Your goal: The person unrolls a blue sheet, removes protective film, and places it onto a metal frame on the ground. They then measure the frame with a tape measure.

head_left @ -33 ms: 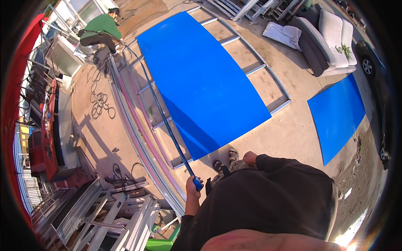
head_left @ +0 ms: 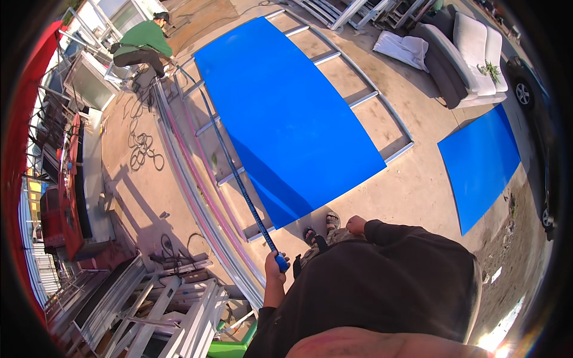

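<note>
My left hand [head_left: 274, 267] is closed around a blue tape measure [head_left: 282, 261]. Its long dark blade [head_left: 243, 190] stretches away along the left side of a large blue sheet [head_left: 286, 113]. At the far left a crouching person in a green top [head_left: 147, 37] has a hand near the blade's far end. The sheet lies over a metal frame of bars [head_left: 364, 99] on the ground. My right hand [head_left: 356, 225] is at my front, beyond the sheet's near edge, with curled fingers; whatever they may hold is hidden.
Long metal and pink-edged profiles [head_left: 197, 173] run along the frame's left side. Cables [head_left: 143, 152] lie on the ground farther left. Stacked white frames [head_left: 161, 316] stand at the near left. A second blue sheet [head_left: 483, 170], a grey sofa [head_left: 462, 65] and a car [head_left: 528, 95] are on the right.
</note>
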Motion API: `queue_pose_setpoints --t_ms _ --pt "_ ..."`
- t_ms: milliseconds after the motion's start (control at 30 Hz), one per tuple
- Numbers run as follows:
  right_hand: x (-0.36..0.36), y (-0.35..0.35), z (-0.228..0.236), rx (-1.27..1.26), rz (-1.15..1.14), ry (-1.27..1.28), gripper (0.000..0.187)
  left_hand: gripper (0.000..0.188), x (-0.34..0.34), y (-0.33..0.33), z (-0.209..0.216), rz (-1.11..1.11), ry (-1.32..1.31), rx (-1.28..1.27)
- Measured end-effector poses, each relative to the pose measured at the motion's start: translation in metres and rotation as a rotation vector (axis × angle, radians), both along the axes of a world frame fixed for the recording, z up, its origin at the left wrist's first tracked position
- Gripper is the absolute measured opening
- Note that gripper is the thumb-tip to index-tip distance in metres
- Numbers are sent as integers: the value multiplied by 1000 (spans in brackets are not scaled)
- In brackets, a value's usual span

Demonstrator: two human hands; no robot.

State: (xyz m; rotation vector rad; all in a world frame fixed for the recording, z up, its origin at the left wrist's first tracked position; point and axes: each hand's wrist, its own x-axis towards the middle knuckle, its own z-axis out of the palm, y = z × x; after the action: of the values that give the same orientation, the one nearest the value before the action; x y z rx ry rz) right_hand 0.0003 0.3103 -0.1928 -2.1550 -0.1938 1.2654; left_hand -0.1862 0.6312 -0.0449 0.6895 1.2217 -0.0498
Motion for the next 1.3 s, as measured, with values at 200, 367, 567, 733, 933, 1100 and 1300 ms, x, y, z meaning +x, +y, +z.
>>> queue_pose_setpoints --t_ms 200,367,567,733,933,1100,1300 --pt "-4 -4 -3 -37 12 -61 23 29 -6 6 -13 51 -9 -48" --pt "-10 0 -2 -25 77 -74 27 28 -22 7 -23 -10 63 -19" --pt "-26 5 -13 -52 105 -73 32 32 -52 12 -25 -83 117 -22" --pt "-47 13 -14 -82 126 -3 31 34 -66 45 -38 -223 13 179" --pt "-84 39 -1 -192 141 -9 40 32 -94 97 -85 -343 128 502" --pt "-166 87 1 -308 78 131 78 39 -126 156 -155 -441 32 531" --pt "-295 153 13 -652 121 57 88 34 -163 221 -193 -352 -46 569"
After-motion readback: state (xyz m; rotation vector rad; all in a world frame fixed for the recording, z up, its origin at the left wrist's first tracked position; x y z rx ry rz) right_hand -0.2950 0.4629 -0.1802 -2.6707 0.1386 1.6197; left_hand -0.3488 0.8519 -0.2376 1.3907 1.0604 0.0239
